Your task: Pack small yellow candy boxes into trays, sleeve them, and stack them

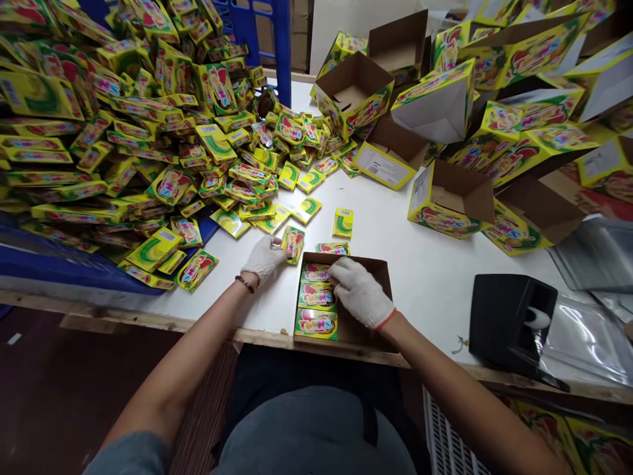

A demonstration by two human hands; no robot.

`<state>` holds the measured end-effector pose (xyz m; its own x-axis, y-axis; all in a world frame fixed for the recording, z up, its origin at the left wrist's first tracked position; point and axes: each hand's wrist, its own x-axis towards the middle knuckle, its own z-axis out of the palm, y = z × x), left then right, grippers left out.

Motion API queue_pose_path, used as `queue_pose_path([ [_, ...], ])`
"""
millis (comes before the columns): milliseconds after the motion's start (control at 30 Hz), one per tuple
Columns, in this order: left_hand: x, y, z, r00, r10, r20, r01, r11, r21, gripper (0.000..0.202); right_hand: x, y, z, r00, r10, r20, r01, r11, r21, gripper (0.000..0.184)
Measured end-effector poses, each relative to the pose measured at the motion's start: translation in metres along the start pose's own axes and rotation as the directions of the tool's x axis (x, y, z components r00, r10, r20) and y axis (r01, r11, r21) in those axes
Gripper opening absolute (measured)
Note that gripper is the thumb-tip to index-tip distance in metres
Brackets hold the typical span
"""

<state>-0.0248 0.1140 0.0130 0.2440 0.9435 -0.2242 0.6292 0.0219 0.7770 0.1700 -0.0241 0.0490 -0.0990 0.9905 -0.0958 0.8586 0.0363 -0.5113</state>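
Observation:
In a white glove, my left hand [264, 258] grips a small yellow-green carton [293, 245] just left of the open brown box [390, 277] at the table's front edge. Inside that box, three small cartons printed "TWINS" lie in a column along the left side, the nearest one [316, 324] fully visible. My gloved right hand [361, 291] reaches into the box, with its fingers closed at the right end of the far carton [315, 272]; its fingertips are partly hidden. Just beyond the box lie two loose cartons, one [342, 223] showing its back.
A large heap of small cartons [148, 132] spills from a blue crate [274, 46] on the left. Several open display boxes [450, 198] crowd the back right. A black tape dispenser [499, 323] and clear plastic sheets [588, 336] lie on the right of the white table [277, 303].

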Motion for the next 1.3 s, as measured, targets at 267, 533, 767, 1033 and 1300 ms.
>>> queue_pose_path([
  [267,-0.074,0.05,-0.003,0.932,0.343,0.121,-0.228,0.81,-0.54,0.043,0.007,-0.013,-0.038,0.986,0.142,-0.09,-0.053,0.772,0.633,0.035],
  [533,-0.012,0.035,0.007,0.939,0.304,-0.162,-0.307,0.952,0.004,0.023,-0.015,-0.006,-0.059,0.759,0.193,0.622,0.001,0.955,-0.298,0.025],
  [767,0.069,0.056,0.039,0.953,0.292,-0.083,-0.194,0.798,0.571,0.04,-0.014,-0.016,-0.003,0.646,0.378,0.663,0.002,0.868,-0.496,0.037],
  [1033,0.079,0.067,0.033,0.966,0.249,-0.068,-0.231,0.952,0.201,0.032,-0.028,0.012,0.002,0.759,0.321,0.566,-0.128,0.927,-0.353,0.031],
  [1300,-0.043,0.093,0.008,0.807,0.483,0.341,-0.336,0.85,-0.406,0.045,0.0,0.013,-0.064,0.971,0.212,-0.108,-0.129,0.849,0.512,0.041],
])
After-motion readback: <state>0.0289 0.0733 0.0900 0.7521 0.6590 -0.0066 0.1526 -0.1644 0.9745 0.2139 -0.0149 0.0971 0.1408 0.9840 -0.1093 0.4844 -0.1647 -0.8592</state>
